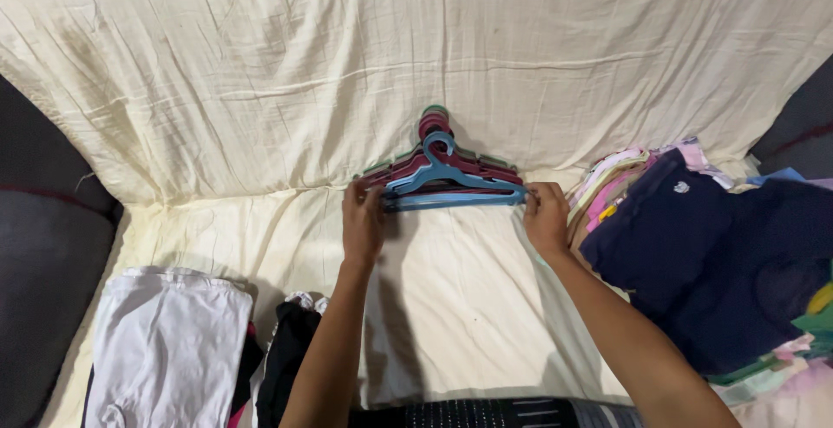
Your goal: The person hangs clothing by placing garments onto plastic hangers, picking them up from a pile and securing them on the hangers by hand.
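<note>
Left hand: I see it gripping the left end of the stack of blue, maroon and green plastic hangers.
Right hand: closed on the right end.
Hangers: on the cream bedsheet (hooks pointing away) — just beside a navy-topped pile of folded clothes.

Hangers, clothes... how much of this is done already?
Folded white cloth and a dark garment lie at the left. In hand: the left hand and right hand grip a stack of hangers. Left: the heap of clothes on the right.
</note>
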